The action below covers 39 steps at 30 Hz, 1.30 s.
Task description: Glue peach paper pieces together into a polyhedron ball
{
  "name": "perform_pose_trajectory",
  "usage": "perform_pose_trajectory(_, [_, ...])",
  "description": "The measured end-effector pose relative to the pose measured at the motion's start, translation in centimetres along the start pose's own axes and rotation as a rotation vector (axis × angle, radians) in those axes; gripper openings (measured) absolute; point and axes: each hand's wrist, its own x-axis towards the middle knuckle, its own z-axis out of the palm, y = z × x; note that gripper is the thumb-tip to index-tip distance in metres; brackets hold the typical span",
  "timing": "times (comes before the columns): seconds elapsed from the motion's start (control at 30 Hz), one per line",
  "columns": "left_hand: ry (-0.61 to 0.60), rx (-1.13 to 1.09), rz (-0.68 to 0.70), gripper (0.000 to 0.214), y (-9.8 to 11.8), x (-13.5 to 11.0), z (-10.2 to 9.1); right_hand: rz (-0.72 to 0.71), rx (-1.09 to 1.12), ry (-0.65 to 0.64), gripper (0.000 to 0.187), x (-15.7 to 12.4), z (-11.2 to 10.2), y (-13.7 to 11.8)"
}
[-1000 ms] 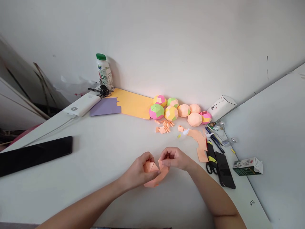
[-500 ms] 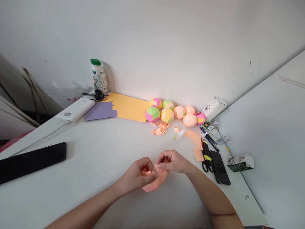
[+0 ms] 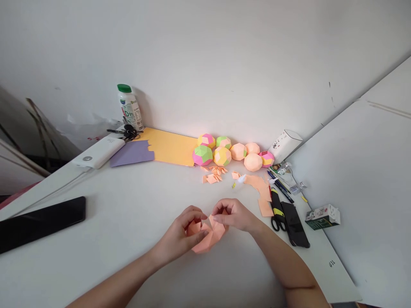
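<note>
An open, bowl-like peach paper shape (image 3: 205, 244) made of folded facets is between my two hands, low in the middle of the view. My left hand (image 3: 183, 231) grips its left side, thumb inside and fingers along the outer edge. At its right edge, my right hand (image 3: 233, 215) pinches a pointed paper flap between thumb and fingers. Beyond the hands lies a small heap of folded peach paper pieces (image 3: 214, 174). Behind that heap sit several faceted paper balls, among them a green and pink ball (image 3: 202, 155) and a plain peach ball (image 3: 253, 162).
Yellow card (image 3: 173, 147) and purple card (image 3: 131, 154) lie at the back left, near a bottle (image 3: 131, 109), keys (image 3: 130, 131) and a white power bank (image 3: 99, 152). Peach paper scraps (image 3: 265, 194), scissors (image 3: 278, 211) and a phone (image 3: 295, 224) lie on the right.
My left hand has shifted slightly left and its fingers have spread, showing more of the paper shape's inside. My right hand still pinches the flap. The camera view has shifted slightly.
</note>
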Motion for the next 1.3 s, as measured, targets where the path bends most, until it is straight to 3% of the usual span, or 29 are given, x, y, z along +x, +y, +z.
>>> perform_pose_trajectory(0.1, [-0.009, 0.009, -0.043, 0.02, 0.1, 0.0, 0.0, -0.004, -0.004, 0.033, 0.019, 0.0, 0.0, 0.0])
perform_pose_trajectory(0.2, [-0.093, -0.021, -0.105, 0.015, 0.2, 0.0, 0.0, 0.005, -0.008, 0.035, 0.018, 0.1, 0.1, 0.0])
perform_pose_trajectory(0.53, [-0.151, -0.328, -0.239, 0.021, 0.1, -0.1, 0.0, 0.062, -0.016, -0.057, 0.016, 0.3, 0.3, 0.6])
perform_pose_trajectory(0.67, [-0.157, -0.412, -0.241, 0.023, 0.5, -0.2, -0.1, 0.039, -0.134, -0.061, 0.015, 0.3, 0.3, 0.4])
perform_pose_trajectory(0.77, [-0.173, -0.424, -0.281, 0.026, 0.6, -0.1, -0.2, -0.067, -0.332, -0.05, 0.019, -0.2, -0.6, -0.2])
perform_pose_trajectory(0.87, [-0.166, -0.441, -0.336, 0.028, 0.6, 0.0, -0.3, -0.135, -0.583, 0.092, 0.023, -1.0, -3.1, -0.6])
perform_pose_trajectory(1.0, [-0.168, -0.477, -0.399, 0.025, 0.3, 0.1, -0.2, 0.149, -0.752, 0.424, 0.033, -1.1, -7.2, 0.3])
perform_pose_trajectory(1.07, [-0.17, -0.495, -0.408, 0.024, 0.2, 0.1, -0.2, 0.202, -0.72, 0.537, 0.035, -0.3, -8.6, 1.3])
perform_pose_trajectory(1.17, [-0.19, -0.489, -0.425, 0.026, 0.3, 0.2, -0.3, 0.093, -0.635, 0.56, 0.054, 1.5, -9.1, 3.2])
perform_pose_trajectory(1.3, [-0.192, -0.462, -0.43, 0.028, 0.4, 0.4, -0.3, -0.006, -0.559, 0.497, 0.041, 3.5, -8.5, 4.6])
